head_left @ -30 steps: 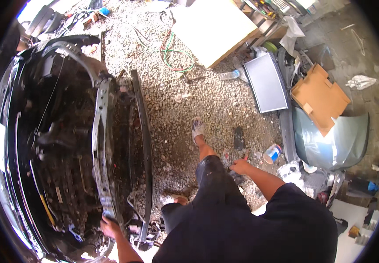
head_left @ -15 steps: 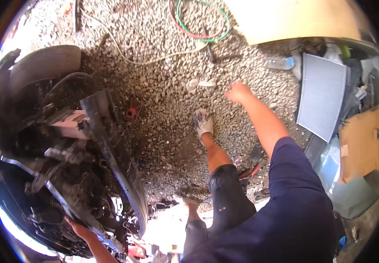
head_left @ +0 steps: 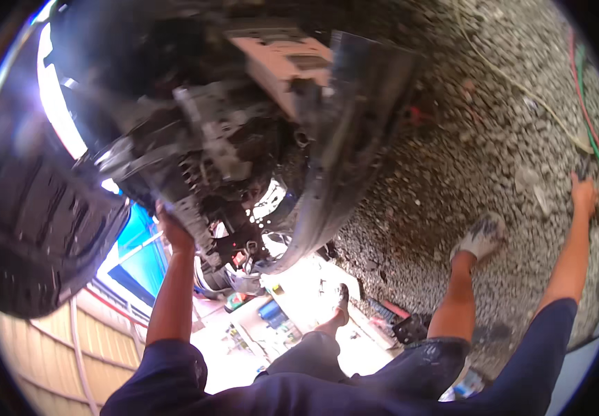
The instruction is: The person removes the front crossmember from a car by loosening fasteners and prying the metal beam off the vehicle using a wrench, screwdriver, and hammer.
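On the left is the stripped front of a vehicle, its hood raised and its inner metal parts bare. My left hand is wrapped over the upper crossbar of that front end; its fingertips are partly hidden behind the bar. Far to the right, my right hand reaches down to the gravel, its fingers closed around a dark, slim tool. Only part of this tool shows, and its kind is unclear. Red and green hoses end close by it. A curved bumper beam stands between my arms.
Grey gravel covers the ground, with a pale cord across it. Scattered tools and a blue container lie in bright light beyond my left foot. A red and black tool lies between my feet. A ribbed wall stands lower left.
My view has swung left toward the vehicle. The right hand, earlier over the gravel short of the dark tool, has come down onto it. My left hand stays on the crossbar.
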The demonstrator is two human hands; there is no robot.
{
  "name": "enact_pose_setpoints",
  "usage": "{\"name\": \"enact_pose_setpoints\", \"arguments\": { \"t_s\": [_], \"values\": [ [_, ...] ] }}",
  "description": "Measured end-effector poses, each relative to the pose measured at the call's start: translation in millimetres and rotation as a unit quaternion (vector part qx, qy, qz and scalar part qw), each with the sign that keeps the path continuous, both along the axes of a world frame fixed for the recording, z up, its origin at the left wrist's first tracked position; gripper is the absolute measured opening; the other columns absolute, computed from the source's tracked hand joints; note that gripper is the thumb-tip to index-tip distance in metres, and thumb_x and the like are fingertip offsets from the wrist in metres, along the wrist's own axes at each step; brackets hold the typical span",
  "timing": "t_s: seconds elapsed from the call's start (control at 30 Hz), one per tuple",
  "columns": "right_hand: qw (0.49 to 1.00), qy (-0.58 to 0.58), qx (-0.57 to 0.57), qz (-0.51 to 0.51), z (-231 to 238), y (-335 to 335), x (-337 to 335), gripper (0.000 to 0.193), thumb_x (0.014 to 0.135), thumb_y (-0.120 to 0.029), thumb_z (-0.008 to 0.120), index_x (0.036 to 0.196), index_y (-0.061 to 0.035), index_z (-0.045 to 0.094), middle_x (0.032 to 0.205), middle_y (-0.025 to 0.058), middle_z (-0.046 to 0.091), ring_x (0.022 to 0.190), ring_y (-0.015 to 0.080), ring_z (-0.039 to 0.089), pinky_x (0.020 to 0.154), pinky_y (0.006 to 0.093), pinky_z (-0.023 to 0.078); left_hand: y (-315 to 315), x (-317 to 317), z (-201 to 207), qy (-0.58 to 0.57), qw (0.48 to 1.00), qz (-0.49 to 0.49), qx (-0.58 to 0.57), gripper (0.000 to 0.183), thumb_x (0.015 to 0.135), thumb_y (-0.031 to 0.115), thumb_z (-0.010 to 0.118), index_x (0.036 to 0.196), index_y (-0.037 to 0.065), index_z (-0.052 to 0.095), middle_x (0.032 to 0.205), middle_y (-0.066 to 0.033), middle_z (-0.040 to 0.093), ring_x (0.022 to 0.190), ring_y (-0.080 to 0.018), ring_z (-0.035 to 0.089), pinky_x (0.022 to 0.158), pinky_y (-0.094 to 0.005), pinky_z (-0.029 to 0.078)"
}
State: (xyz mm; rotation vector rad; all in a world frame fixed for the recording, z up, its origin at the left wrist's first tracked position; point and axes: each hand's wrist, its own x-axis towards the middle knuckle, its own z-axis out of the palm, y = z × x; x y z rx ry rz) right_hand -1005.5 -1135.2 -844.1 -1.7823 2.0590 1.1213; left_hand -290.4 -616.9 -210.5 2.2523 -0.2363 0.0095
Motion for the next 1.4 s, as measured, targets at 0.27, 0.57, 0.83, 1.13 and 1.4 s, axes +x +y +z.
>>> {"name": "enact_pose_setpoints", "arguments": {
  "t_s": [0.27, 0.57, 0.83, 1.13, 1.4],
  "values": [
    [0.923, -0.310, 0.074, -0.215, 69, 68, 60, 0.066, 0.099, -0.042, 0.074, 0.149, -0.0019, 0.061, 0.146, 0.0238, 0.064, 0.134, 0.0380, 0.062, 0.110, 0.0526, 0.050, -41, 29, -66, -0.124, 0.950, -0.190, 0.213, 0.055, 0.113, 0.045, 0.049, 0.132, -0.003, 0.068, 0.137, -0.0150, 0.070, 0.129, -0.0268, 0.064, 0.116, -0.0400, 0.045],
    [0.925, -0.338, 0.120, -0.123, 116, 101, 45, 0.052, 0.099, -0.043, 0.072, 0.135, -0.0051, 0.065, 0.136, 0.0183, 0.063, 0.122, 0.0368, 0.065, 0.100, 0.0518, 0.055, -262, -238, -202, 0.295, 0.899, -0.313, -0.081, 0.053, 0.113, 0.044, 0.047, 0.134, -0.001, 0.066, 0.139, -0.0158, 0.068, 0.130, -0.0283, 0.063, 0.117, -0.0418, 0.046],
    [0.920, -0.260, -0.208, -0.205, 60, 16, 8, 0.050, 0.098, -0.029, 0.067, 0.147, -0.0168, 0.063, 0.136, 0.0188, 0.069, 0.125, 0.0392, 0.066, 0.106, 0.0508, 0.054, -219, -201, -183, 0.404, 0.859, -0.254, -0.185, 0.052, 0.114, 0.043, 0.046, 0.136, 0.000, 0.065, 0.140, -0.0165, 0.066, 0.131, -0.0296, 0.063, 0.117, -0.0433, 0.046],
    [0.927, -0.273, -0.192, -0.170, 43, 19, 15, 0.017, 0.095, -0.019, 0.064, 0.109, -0.0098, 0.069, 0.113, 0.0156, 0.075, 0.107, 0.0418, 0.071, 0.092, 0.0518, 0.055, -71, -68, -85, 0.482, 0.824, -0.116, -0.273, 0.050, 0.114, 0.041, 0.044, 0.138, 0.002, 0.063, 0.142, -0.0173, 0.064, 0.132, -0.0311, 0.062, 0.118, -0.0451, 0.046],
    [0.941, -0.260, 0.074, -0.201, 62, 141, 110, 0.073, 0.102, -0.056, 0.063, 0.151, -0.0032, 0.056, 0.150, 0.0209, 0.058, 0.137, 0.0408, 0.056, 0.117, 0.0548, 0.044, 80, 75, 92, 0.232, 0.965, -0.056, -0.108, 0.050, 0.115, 0.040, 0.042, 0.144, 0.003, 0.057, 0.146, -0.0170, 0.061, 0.130, -0.0328, 0.062, 0.118, -0.0484, 0.046]
  ]
}}
